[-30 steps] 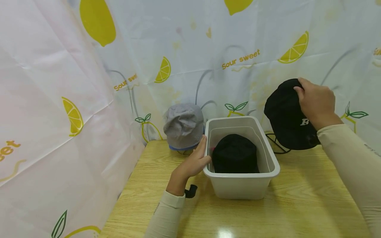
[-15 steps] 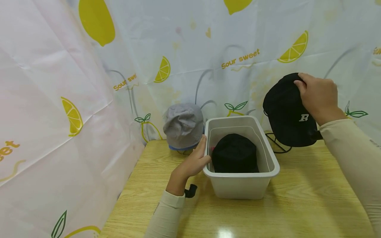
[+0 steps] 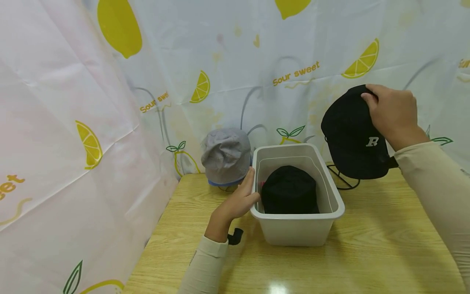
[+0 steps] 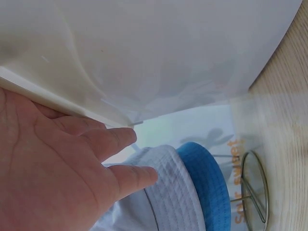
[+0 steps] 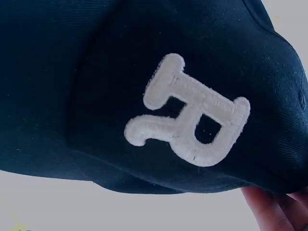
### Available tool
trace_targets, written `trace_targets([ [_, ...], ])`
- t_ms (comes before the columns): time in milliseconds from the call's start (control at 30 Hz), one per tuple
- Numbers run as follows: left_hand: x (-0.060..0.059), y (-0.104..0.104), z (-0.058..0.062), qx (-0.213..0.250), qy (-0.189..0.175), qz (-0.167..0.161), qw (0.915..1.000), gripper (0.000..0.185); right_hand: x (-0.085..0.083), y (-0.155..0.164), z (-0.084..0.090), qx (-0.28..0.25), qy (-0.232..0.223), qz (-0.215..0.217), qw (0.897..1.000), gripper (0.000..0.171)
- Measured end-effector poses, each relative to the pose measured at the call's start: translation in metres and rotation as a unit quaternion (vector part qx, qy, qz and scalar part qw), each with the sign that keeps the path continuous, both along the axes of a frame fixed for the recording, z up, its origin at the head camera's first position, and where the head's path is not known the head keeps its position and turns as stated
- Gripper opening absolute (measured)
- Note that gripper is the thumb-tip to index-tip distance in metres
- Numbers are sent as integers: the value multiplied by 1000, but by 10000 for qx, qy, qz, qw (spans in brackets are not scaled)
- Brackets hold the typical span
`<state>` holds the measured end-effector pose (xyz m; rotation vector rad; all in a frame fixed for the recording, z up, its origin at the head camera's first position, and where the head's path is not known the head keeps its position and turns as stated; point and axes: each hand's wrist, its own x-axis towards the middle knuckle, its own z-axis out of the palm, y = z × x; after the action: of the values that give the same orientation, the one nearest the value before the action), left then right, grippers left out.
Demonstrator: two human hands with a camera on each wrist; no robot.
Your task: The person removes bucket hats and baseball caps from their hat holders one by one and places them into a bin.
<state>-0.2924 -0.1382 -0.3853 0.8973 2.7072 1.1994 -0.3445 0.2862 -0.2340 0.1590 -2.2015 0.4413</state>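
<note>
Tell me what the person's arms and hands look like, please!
The left sleeve and right sleeve are pale beige, snug and long, with small dark marks. A small black piece sticks out beside the left one. The left hand and right hand wear no gloves.

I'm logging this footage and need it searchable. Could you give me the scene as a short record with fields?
right hand: pinches the black cap, off the table
cap mark: white letter R
left hand: rests against the bin's left side, fingers extended
bin: pale plastic, on the table
in bin: black hat
left of bin: grey hat with blue edge, on a wire stand
backdrop: lemon-print sheet
</note>
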Motion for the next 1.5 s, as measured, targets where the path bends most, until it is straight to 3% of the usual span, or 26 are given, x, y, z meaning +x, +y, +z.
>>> trace_targets([
  [533,1,1,1,-65,-187,93,9998,92,6,-23,17,-212,53,231,9995,39],
  [1033,0,1,1,-60,-119,50,9999,93,8,-50,26,-224,349,530,9977,34],
  [1500,1,1,1,-65,-127,81,9999,93,15,-76,27,-385,114,718,9966,35],
])
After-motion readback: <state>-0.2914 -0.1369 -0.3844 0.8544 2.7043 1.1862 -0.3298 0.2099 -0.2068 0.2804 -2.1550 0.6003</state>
